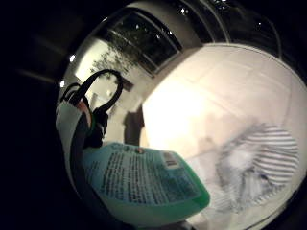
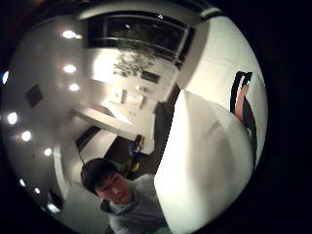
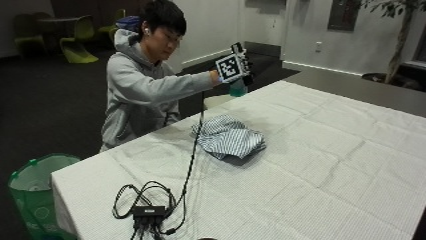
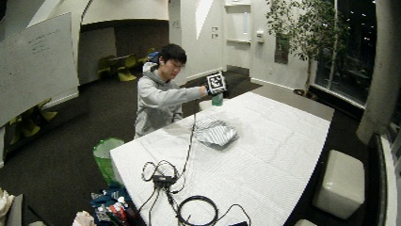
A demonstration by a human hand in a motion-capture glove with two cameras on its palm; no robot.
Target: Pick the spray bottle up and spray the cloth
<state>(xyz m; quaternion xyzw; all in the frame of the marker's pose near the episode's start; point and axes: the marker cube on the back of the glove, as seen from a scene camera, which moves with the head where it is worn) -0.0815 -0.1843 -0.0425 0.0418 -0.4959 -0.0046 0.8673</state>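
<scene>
Bottle position: the spray bottle (image 3: pixel 237 89) is held raised above the table (image 3: pixel 346 150), near its far edge, in front of the seated person; its green base shows below the hand.
Grip: the gloved right hand (image 3: pixel 233 66) is wrapped round the upper part of the bottle, fingers curled about it; whether a finger lies on the trigger cannot be told, since the head is hidden.
Palm views: the green body with its printed label (image 1: pixel 144 184) is seen close against the palm, and the cloth is visible on the table beyond it.
Cloth position: the striped cloth (image 3: pixel 227 137) lies bunched on the white tablecloth, well apart from the bottle and lower, between the person and the table's middle.
Handling, bottle: a stiff plastic body is judged, light to moderate depending on fill, which cannot be read; the smooth wall is likely slippery, so the neck below the head is the best place to be held.
Handling, cloth: soft and limp; it is likely to stay put under a mist.
Stage: the bottle is lifted; the nozzle is judged not yet aimed at the cloth.
</scene>
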